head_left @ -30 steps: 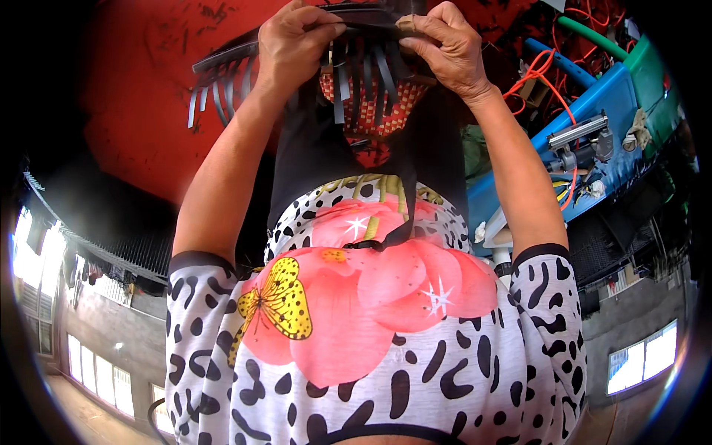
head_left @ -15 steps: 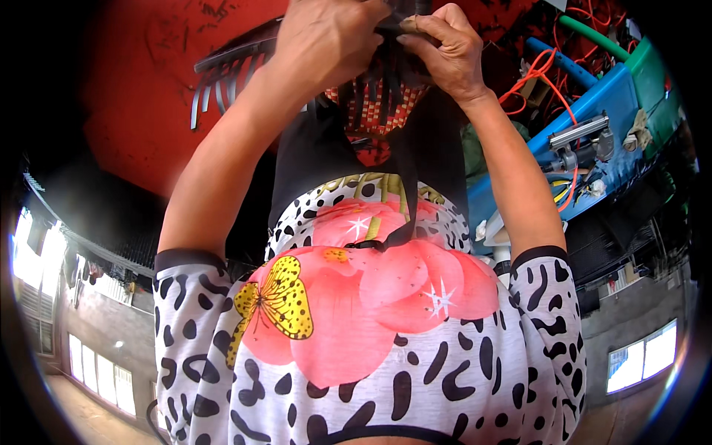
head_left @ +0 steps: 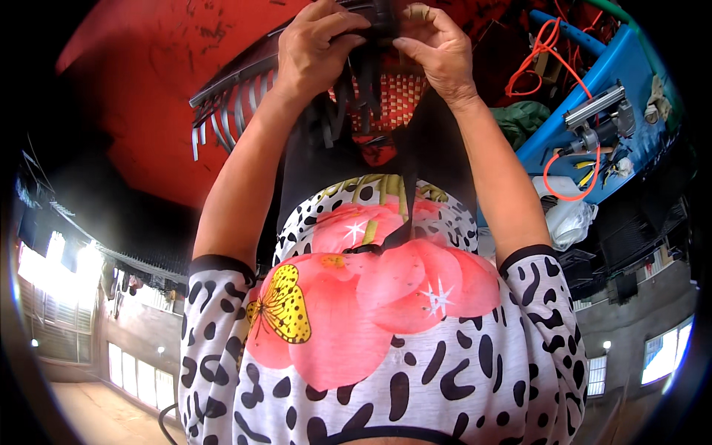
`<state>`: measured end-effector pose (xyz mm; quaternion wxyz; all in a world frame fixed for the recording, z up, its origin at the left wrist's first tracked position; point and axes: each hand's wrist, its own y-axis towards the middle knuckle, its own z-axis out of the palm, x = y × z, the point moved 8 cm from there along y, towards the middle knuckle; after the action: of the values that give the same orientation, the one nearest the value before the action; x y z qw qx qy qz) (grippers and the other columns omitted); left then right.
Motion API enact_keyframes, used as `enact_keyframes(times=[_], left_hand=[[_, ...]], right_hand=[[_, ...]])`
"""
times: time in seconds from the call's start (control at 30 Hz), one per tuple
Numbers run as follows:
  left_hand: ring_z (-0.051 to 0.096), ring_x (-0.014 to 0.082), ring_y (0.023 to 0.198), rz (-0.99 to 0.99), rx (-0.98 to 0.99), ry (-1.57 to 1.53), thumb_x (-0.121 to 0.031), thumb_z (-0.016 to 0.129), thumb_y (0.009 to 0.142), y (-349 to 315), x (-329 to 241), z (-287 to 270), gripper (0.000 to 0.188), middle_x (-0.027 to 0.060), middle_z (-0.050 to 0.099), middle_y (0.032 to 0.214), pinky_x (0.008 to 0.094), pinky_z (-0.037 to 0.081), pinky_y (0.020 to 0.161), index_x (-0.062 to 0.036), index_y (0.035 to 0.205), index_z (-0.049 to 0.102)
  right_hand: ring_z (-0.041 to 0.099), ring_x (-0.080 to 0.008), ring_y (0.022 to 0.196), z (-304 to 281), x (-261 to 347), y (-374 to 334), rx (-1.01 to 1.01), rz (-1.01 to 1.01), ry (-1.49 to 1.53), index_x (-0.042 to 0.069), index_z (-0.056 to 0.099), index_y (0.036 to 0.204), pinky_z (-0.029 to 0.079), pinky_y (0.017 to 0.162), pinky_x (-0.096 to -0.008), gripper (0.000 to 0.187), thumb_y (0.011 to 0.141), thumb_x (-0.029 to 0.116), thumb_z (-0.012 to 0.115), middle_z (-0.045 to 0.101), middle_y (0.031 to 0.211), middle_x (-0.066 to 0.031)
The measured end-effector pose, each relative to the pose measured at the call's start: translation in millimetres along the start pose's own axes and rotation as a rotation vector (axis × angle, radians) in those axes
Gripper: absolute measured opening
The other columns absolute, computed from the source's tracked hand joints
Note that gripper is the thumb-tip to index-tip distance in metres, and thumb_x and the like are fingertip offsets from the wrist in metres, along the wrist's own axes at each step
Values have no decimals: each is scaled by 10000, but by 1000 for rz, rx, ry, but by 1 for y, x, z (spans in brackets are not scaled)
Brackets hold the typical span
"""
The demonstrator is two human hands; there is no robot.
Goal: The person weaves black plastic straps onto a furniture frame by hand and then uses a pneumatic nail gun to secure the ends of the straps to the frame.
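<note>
My left hand point(head_left: 315, 52) is pinched at the upper edge of the view, its thumb and index finger closed on a black strip. Across from it, my right hand point(head_left: 441, 55) has its thumb and index finger apart. The thumb tip lies close to the dark strips, and a tan band wraps one finger. Between the hands stands a dark woven piece point(head_left: 380, 22), partly cut off by the frame's upper edge. Loose black strips point(head_left: 363, 89) hang from it over a red-and-tan checked woven surface point(head_left: 397, 100). More strips point(head_left: 241, 100) fan out left of my left forearm.
A red surface point(head_left: 148, 96) scattered with dark scraps spreads to the left. At right, a blue tray point(head_left: 630, 70) holds a metal air tool point(head_left: 597, 111) with an orange hose point(head_left: 549, 174) and yellow-handled pliers point(head_left: 589, 174). A clear plastic bag point(head_left: 571, 222) lies nearby.
Both hands have shifted slightly and now sit a little further apart. My right thumb and index finger have spread. The view has turned a little, showing more of the blue tray and bag.
</note>
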<state>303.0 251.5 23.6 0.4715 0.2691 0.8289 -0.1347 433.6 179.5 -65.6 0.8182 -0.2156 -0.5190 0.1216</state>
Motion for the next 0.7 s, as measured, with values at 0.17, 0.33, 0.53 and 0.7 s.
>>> enact_keyframes(times=[0.17, 0.33, 0.53, 0.7], left_hand=[[557, 275, 705, 4, 54, -17, 47, 675, 674, 20, 5, 38, 210, 120, 555, 794, 346, 452, 611, -13, 873, 646], [547, 278, 701, 85, 82, 19, 63, 662, 668, 38, 8, 67, 229, 127, 556, 805, 349, 448, 609, -9, 884, 645], [543, 272, 691, 63, 93, 25, 70, 650, 664, 41, 15, 84, 230, 127, 558, 801, 347, 443, 598, -6, 881, 641], [542, 269, 688, 73, 101, 31, 66, 648, 669, 47, 18, 90, 214, 127, 560, 795, 350, 439, 591, 1, 872, 639]], right_hand=[[551, -66, 768, -45, -9, 12, -61, -7, 13, 24, 601, 949, 480, 715, -206, 243, 739, -37, 708, 579, 865, 19], [563, -73, 801, -79, -27, 24, -94, -130, -62, 22, 616, 929, 502, 732, -215, 232, 730, -29, 724, 589, 870, 10], [551, -86, 815, -84, -33, 23, -112, 23, 366, 1, 604, 927, 473, 729, -236, 238, 735, 18, 744, 579, 907, 5], [530, -91, 826, -81, -16, 35, 294, -286, -258, 22, 590, 882, 443, 704, -241, 222, 733, 28, 754, 549, 911, 4]])
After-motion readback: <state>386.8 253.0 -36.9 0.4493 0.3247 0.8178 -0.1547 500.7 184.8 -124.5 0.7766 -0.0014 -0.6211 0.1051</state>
